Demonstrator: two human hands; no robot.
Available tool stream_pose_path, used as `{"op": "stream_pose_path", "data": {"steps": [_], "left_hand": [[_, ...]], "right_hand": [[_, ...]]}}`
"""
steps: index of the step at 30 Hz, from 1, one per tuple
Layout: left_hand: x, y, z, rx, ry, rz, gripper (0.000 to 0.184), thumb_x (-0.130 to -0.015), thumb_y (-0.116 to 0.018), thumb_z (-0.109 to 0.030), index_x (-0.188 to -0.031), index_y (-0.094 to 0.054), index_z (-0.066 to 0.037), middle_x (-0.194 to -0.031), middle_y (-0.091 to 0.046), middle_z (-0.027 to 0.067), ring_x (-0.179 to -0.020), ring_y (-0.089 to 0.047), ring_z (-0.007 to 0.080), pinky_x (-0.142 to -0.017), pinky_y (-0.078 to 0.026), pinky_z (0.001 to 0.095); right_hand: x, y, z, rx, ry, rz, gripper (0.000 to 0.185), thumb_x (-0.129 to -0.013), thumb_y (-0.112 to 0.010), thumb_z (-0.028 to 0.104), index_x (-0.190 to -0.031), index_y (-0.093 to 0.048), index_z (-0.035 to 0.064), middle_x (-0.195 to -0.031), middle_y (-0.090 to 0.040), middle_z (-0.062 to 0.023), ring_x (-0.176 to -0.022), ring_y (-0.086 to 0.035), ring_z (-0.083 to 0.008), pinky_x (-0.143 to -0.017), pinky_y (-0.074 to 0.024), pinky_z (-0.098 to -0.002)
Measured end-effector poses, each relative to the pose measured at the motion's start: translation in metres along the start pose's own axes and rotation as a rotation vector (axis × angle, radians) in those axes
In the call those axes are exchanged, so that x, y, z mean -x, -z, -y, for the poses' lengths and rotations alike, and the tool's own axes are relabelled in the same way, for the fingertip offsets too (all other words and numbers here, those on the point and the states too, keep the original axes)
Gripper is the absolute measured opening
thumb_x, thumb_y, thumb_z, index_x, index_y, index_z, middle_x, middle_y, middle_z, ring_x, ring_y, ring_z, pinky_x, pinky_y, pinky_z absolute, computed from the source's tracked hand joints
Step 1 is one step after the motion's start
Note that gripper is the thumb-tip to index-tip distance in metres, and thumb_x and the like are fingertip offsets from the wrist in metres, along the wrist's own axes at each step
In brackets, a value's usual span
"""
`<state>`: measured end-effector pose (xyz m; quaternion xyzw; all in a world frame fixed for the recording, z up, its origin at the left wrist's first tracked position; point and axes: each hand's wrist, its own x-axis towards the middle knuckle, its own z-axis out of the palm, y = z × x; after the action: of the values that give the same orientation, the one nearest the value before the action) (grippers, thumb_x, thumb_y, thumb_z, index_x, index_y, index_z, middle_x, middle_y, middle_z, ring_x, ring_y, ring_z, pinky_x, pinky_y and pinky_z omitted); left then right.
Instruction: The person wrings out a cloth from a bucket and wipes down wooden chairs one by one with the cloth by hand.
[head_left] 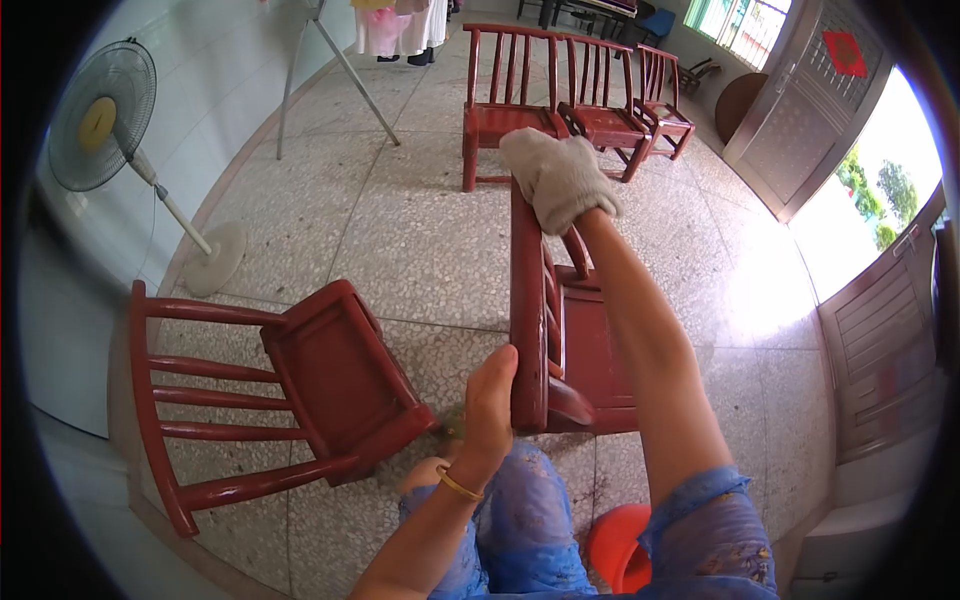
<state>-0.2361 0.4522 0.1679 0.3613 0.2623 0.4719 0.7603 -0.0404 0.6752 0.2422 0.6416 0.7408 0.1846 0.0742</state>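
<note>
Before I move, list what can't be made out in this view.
Head view:
Right hand: fingers hidden inside the pale cloth.
Left hand: fingers mostly behind the chair back.
Red container: inside mostly cut off by the sleeve and bottom edge.
Hanging clothes: tops cut off by the top edge.

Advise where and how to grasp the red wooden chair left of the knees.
Grip the chair by its top back rail, probably from above: it is long, slim and uncovered, and the open gaps between the round red spindles should leave room for fingers.

Chairs (340,375): glossy red-painted wood, smooth. Cloth (562,180), top centre: matt, fuzzy fabric. Floor (420,260): speckled stone look, light sheen.
</note>
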Motion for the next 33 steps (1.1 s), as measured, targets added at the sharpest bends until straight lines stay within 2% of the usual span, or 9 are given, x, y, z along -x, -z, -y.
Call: {"op": "stream_pose_path", "data": {"steps": [5,6,12,16,22,24,27,28,33], "left_hand": [[-0.007,0.004,0.024,0.098,-0.061,-0.087,0.044,-0.103,-0.039,-0.036,-0.105,-0.062,0.001,-0.101,-0.068,0.0114,-0.082,-0.064,0.0161,-0.076,-0.049,0.0291],[-0.005,0.002,0.027,0.186,-0.047,-0.198,0.043,-0.103,-0.039,-0.036,-0.105,-0.063,0.0,-0.105,-0.068,0.0097,-0.084,-0.063,0.0158,-0.076,-0.049,0.0291],[0.012,-0.014,0.025,0.572,-0.048,-0.252,0.039,-0.1,-0.043,-0.031,-0.116,-0.059,0.001,-0.116,-0.064,0.0118,-0.096,-0.065,0.0179,-0.082,-0.053,0.0339],[0.003,-0.003,0.03,-0.238,-0.284,-0.254,0.037,-0.101,-0.041,-0.026,-0.116,-0.06,0.001,-0.11,-0.066,0.0114,-0.097,-0.065,0.0194,-0.082,-0.053,0.0338],[-0.005,0.007,0.023,0.21,-0.169,-0.089,0.038,-0.104,-0.037,-0.028,-0.115,-0.056,0.003,-0.098,-0.067,0.0138,-0.086,-0.066,0.0168,-0.078,-0.052,0.0297],[-0.003,0.007,0.026,0.134,-0.232,-0.094,0.042,-0.105,-0.035,-0.032,-0.117,-0.055,0.002,-0.092,-0.068,0.0141,-0.085,-0.066,0.0169,-0.078,-0.052,0.0278],[-0.005,0.015,0.039,0.164,-0.3,-0.103,0.035,-0.104,-0.037,-0.025,-0.119,-0.054,0.001,-0.095,-0.067,0.0132,-0.082,-0.064,0.0156,-0.074,-0.052,0.0271],[-0.005,0.018,0.042,0.029,-0.387,-0.115,0.032,-0.103,-0.038,-0.022,-0.119,-0.054,0.001,-0.095,-0.067,0.0129,-0.081,-0.064,0.0153,-0.074,-0.052,0.0269],[-0.015,0.027,0.048,0.196,-0.365,-0.122,0.032,-0.104,-0.037,-0.024,-0.115,-0.055,-0.001,-0.092,-0.065,0.0092,-0.081,-0.061,0.0126,-0.074,-0.049,0.0263]], "right_hand": [[0.151,0.051,0.054,-0.348,0.251,-0.672,0.036,-0.074,-0.062,0.012,-0.11,-0.059,0.0143,-0.106,-0.059,-0.012,-0.099,-0.06,-0.0305,-0.083,-0.0495,-0.0408],[0.181,-0.014,0.061,-0.506,0.033,-0.271,0.048,-0.074,-0.066,0.019,-0.121,-0.056,0.0138,-0.118,-0.056,-0.0122,-0.109,-0.056,-0.0292,-0.092,-0.0457,-0.0378],[0.269,0.016,0.086,-1.068,-0.141,-0.168,0.079,-0.079,-0.075,0.027,-0.145,-0.035,0.0077,-0.139,-0.047,-0.0134,-0.131,-0.043,-0.0263,-0.107,-0.0371,-0.0352],[0.249,0.059,0.089,-1.303,-0.298,-0.024,0.075,-0.088,-0.068,0.024,-0.149,-0.029,0.0063,-0.144,-0.044,-0.0144,-0.135,-0.041,-0.0264,-0.11,-0.0346,-0.0355],[0.126,0.009,0.052,-0.462,0.338,-0.538,0.024,-0.082,-0.058,0.015,-0.105,-0.061,0.0085,-0.112,-0.06,-0.0133,-0.108,-0.055,-0.0295,-0.094,-0.045,-0.0371],[0.061,-0.102,-0.027,-0.509,-0.128,0.074,0.032,-0.081,-0.065,0.021,-0.112,-0.067,0.0138,-0.117,-0.064,-0.0119,-0.112,-0.057,-0.0284,-0.094,-0.0448,-0.0353],[0.053,-0.008,0.027,-0.099,0.305,-0.626,0.02,-0.077,-0.058,0.016,-0.094,-0.066,0.0109,-0.102,-0.066,-0.0142,-0.098,-0.06,-0.0359,-0.086,-0.0461,-0.0423],[0.053,0.028,0.039,0.061,0.091,-0.129,0.038,-0.083,-0.055,0.015,-0.12,-0.062,0.0149,-0.127,-0.058,-0.0151,-0.118,-0.052,-0.0344,-0.1,-0.0419,-0.036],[-0.001,0.01,0.021,-0.19,0.051,-0.272,0.022,-0.084,-0.054,0.017,-0.099,-0.069,0.0094,-0.111,-0.065,-0.0174,-0.106,-0.059,-0.0371,-0.09,-0.0469,-0.042]]}}
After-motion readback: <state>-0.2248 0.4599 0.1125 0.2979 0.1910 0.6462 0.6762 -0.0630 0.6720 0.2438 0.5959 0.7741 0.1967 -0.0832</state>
